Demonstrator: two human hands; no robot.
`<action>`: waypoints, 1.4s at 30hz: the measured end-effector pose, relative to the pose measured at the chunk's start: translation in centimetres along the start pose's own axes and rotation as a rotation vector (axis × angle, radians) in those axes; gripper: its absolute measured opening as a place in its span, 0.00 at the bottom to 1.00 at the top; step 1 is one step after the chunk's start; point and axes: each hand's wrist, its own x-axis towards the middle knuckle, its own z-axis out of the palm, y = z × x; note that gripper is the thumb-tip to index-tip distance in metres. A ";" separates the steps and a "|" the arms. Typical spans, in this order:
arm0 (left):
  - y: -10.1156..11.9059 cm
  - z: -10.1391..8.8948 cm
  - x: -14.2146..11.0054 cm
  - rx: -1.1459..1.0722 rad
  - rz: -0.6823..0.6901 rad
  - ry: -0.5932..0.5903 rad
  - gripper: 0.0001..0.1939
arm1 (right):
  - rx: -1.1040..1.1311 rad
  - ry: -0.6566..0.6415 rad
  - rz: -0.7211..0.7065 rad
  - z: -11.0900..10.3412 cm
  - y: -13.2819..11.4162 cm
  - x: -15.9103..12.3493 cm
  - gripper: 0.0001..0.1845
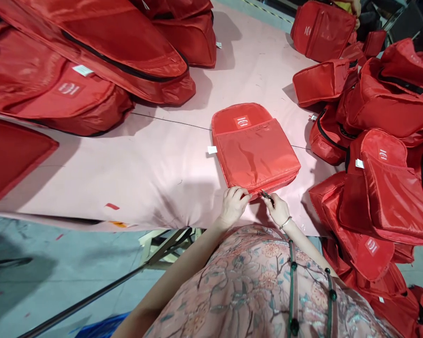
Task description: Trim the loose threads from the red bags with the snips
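A flat red fabric bag (255, 148) with a white logo patch lies on the pink table cover (144, 159) in front of me. My left hand (233, 203) is closed in a pinch on the bag's near edge. My right hand (278, 210) is closed around a small pair of thread snips (267, 195), its tip at that same near edge, just right of the left hand. A bracelet circles the right wrist. A white tag (212, 149) sticks out from the bag's left side.
Piles of red bags are heaped at the right (380, 155) and across the back left (91, 61). Another person's hand (354, 7) shows at the top right. The table's front edge runs just before my body, with grey floor (38, 277) below left.
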 end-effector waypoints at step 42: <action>0.5 -0.5 4.7 -0.030 -0.376 -0.568 0.13 | -0.052 0.264 -0.289 6.0 4.3 1.2 0.18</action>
